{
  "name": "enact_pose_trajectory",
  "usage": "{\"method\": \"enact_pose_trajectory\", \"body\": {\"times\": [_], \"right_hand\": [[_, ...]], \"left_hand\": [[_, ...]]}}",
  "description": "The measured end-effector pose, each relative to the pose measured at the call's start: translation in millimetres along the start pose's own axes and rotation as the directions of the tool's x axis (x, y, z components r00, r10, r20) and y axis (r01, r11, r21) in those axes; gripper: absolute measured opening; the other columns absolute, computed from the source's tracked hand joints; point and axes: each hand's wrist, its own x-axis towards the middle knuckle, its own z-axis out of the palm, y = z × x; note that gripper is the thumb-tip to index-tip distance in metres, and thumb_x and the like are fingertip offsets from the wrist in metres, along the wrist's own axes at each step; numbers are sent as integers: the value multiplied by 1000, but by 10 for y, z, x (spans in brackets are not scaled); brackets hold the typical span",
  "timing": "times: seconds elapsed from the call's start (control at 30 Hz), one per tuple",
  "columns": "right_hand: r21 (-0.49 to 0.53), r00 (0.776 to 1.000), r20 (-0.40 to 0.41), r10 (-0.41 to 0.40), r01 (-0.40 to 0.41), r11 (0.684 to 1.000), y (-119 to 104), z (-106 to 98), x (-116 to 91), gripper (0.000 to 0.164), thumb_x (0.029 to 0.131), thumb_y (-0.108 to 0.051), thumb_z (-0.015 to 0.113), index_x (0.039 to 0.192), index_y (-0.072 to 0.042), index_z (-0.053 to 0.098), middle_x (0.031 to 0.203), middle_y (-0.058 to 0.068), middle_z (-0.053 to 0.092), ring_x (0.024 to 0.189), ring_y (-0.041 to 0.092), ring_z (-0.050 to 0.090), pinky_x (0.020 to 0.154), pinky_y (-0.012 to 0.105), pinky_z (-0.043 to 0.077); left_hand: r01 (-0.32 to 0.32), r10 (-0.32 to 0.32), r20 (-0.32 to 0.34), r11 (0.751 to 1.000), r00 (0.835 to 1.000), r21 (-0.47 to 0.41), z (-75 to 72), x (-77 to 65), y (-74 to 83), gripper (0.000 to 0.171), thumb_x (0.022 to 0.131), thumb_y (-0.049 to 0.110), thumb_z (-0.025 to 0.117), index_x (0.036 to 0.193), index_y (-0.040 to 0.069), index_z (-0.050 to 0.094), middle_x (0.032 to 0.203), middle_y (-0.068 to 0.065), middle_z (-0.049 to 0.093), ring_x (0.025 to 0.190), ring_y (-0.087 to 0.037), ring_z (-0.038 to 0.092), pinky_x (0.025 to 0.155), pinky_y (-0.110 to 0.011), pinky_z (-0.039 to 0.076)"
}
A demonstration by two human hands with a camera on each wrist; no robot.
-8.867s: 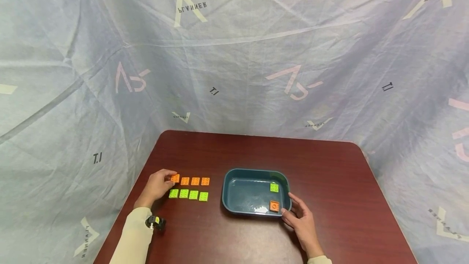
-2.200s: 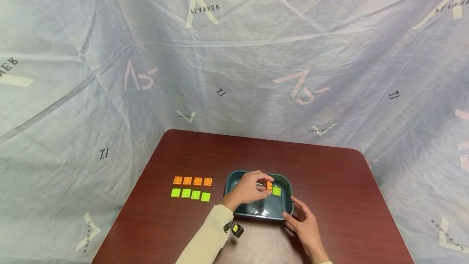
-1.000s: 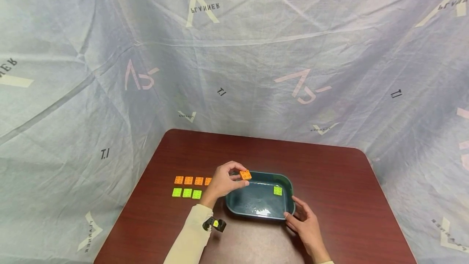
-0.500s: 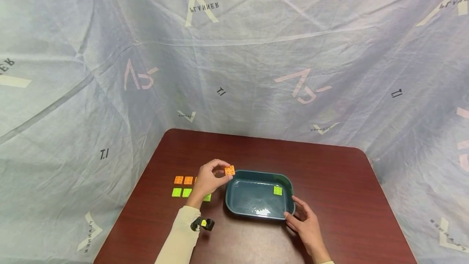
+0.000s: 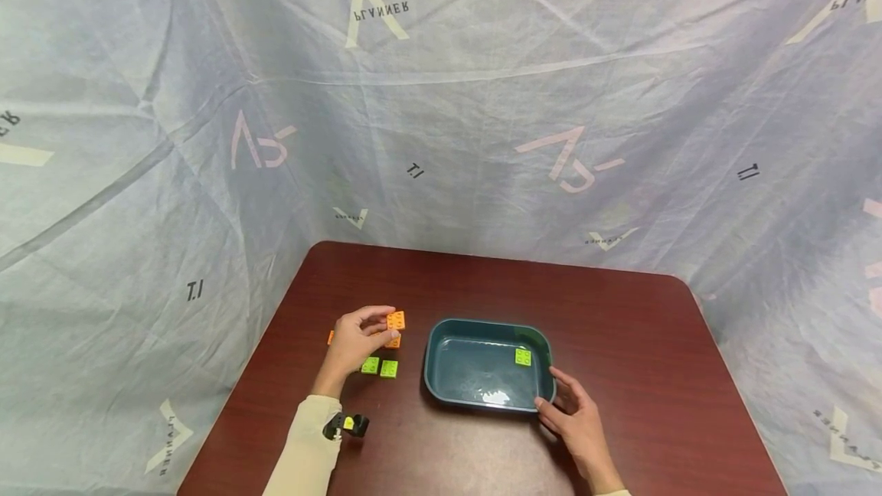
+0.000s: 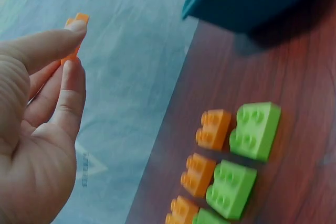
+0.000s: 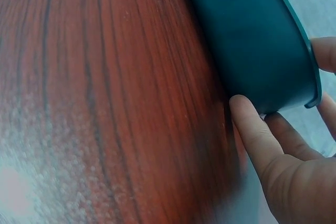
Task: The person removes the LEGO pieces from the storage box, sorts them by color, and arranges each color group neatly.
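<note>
Between thumb and fingertips my left hand [image 5: 351, 344] pinches an orange toy building brick [image 5: 396, 321], raised over the left part of the table. Just below it, an orange brick [image 5: 393, 341] of the table row shows past the thumb; the hand hides most of that row. A row of green bricks [image 5: 389, 369] lies nearer me, partly covered by the hand. In the left wrist view the held brick [image 6: 82, 17] is mostly behind the thumb. My right hand [image 5: 577, 423] grips the near right corner of a dark teal tray [image 5: 468, 370]. One green brick [image 5: 523, 357] lies inside the tray.
The dark red table [image 5: 599, 312] has rounded far corners. A grey fabric sheet [image 5: 441, 136] with printed letters hangs behind it and at both sides. A black wrist camera [image 5: 350, 425] sits on my left sleeve.
My left hand took hold of the orange brick in the tray and carried it left, out of the tray, to above the brick rows. My right hand stays at the tray corner.
</note>
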Motion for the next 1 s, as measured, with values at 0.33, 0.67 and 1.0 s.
{"method": "enact_pose_trajectory", "body": {"times": [0.33,0.67,1.0], "right_hand": [[4,1000,2,6,-6,1000,3,-4,-14,71,90,-6,83,154,-17,53,149,24,57,115,18,69,83,35,65],[27,1000,7,-2,2,1000,7,-18,-3,74,89,-6,85,154,-16,53,149,24,57,113,17,70,83,34,65],[71,1000,31,-1,-2,997,24,-18,-11,75,89,-6,85,155,-15,51,154,23,53,120,21,68,86,36,65]], "left_hand": [[74,-66,-81,992,995,101,-335,-49,-145,47,86,12,89,131,11,75,119,-15,71,109,-32,77,84,-30,65],[106,-79,-123,969,989,224,-733,-62,-333,44,86,6,87,128,7,75,117,-20,74,101,-27,79,78,-27,65],[170,-137,-110,899,984,404,-1071,-83,-553,43,89,14,86,131,9,74,121,-17,76,108,-32,75,76,-24,61]]}}
